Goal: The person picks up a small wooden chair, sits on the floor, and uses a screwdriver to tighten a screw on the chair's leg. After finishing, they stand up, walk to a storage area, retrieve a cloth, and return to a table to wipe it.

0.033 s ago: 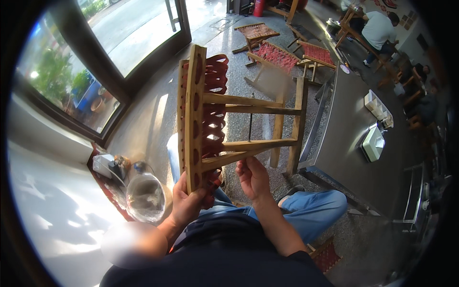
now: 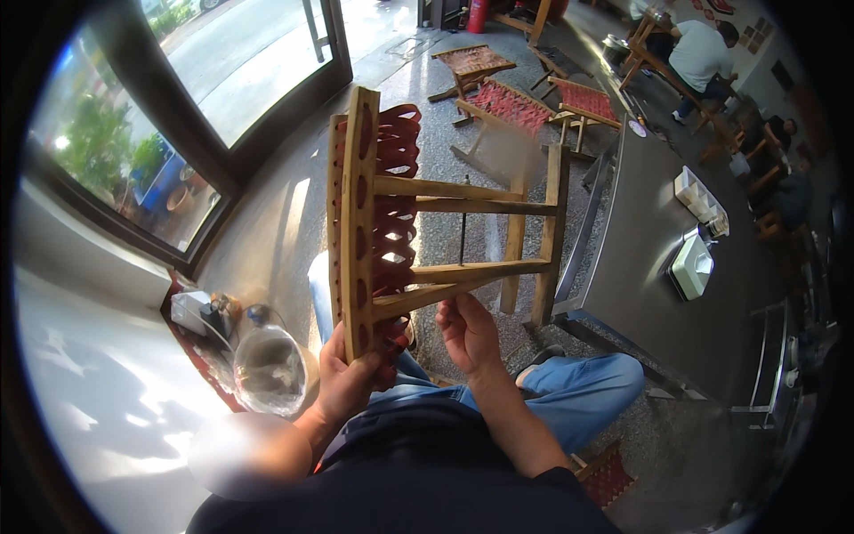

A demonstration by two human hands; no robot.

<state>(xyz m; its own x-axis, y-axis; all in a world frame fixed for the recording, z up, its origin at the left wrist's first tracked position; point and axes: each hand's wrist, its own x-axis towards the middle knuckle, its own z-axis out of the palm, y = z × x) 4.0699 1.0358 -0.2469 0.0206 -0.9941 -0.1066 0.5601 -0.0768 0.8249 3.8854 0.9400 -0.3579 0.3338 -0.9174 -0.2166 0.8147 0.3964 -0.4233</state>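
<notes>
A wooden folding stool (image 2: 360, 218) with red webbing (image 2: 396, 169) woven through its slotted rails is turned on its side in front of me. My left hand (image 2: 351, 374) grips the lower end of the slotted rail, with dark red strap bunched at the fingers. My right hand (image 2: 467, 334) is closed in a pinch just beneath the lowest slanting leg. Whether a thin strap end is between its fingers, or whether it touches the leg, I cannot make out. A thin dark rod (image 2: 463, 227) spans between the stool's legs.
A dark-topped table (image 2: 658, 267) stands at the right, bearing a white tissue box (image 2: 691, 267) and a divided tray (image 2: 700, 203). Red-webbed stools (image 2: 507, 105) stand on the floor ahead. A lined bin (image 2: 269, 369) is at my left, near the glass door (image 2: 258, 62). A person (image 2: 703, 58) sits far right.
</notes>
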